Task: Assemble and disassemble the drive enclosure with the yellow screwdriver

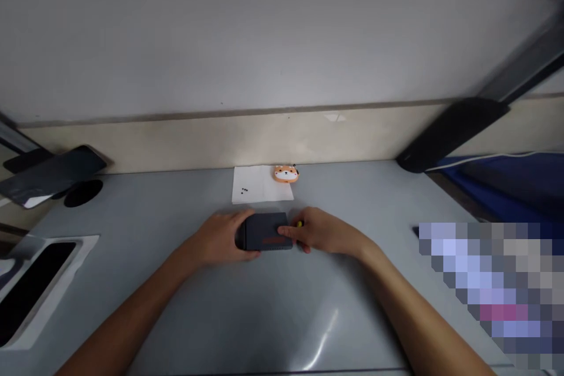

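A dark flat rectangular box (266, 230) lies between my hands over the middle of the grey table. My left hand (224, 238) grips its left end, thumb along the far edge and fingers along the near edge. My right hand (315, 231) is at the box's right end, its index finger on the top face. A small yellow-green item (300, 224) shows between the fingers of my right hand; most of it is hidden. Beyond the box lies a white paper (259, 188) with several tiny black pieces (244, 190) and an orange-and-white animal-faced case (286, 174) on it.
A phone on a stand (57, 173) is at the back left. At the left edge, a black-screened device (37, 288) lies on a white sheet. The grey table (176, 200) meets a wall behind. A black post (453, 132) stands back right, near a pixelated area.
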{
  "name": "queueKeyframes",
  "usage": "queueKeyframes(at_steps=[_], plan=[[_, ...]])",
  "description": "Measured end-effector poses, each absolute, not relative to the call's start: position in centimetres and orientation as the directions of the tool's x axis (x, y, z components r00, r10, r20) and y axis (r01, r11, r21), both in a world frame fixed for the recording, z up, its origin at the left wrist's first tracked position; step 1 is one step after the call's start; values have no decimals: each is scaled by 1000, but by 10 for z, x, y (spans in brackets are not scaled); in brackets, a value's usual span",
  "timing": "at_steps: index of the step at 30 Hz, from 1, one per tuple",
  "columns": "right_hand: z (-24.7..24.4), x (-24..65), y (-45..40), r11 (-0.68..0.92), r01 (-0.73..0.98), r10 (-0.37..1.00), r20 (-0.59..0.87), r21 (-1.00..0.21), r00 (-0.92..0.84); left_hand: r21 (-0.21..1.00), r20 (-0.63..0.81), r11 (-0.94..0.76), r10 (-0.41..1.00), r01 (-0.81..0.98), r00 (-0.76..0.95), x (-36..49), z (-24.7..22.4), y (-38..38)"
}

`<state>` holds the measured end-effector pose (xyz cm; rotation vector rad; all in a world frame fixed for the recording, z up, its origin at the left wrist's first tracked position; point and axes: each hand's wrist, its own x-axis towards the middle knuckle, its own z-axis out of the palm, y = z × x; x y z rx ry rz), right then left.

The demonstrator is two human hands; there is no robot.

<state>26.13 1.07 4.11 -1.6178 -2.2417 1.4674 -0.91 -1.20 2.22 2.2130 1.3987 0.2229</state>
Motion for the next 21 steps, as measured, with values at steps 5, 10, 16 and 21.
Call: queueKeyframes(at_steps=[5,10,16,21], plan=[[43,266,11,10,716,755,-465,-698,-463,454,-93,-408,863,793,497,-15,13,-10],[44,288,18,-86,716,759,-511,-693,-403,462,-67,-402,873,791,483,-15,14,-10],[44,329,29,19,813,820,-457,-582,-346,486,-107,-358,881,797,461,-14,17,-12],[48,360,28,-3,870,874,-425,-492,-238,472,-105,-349,890,810,445,-15,16,-12]])
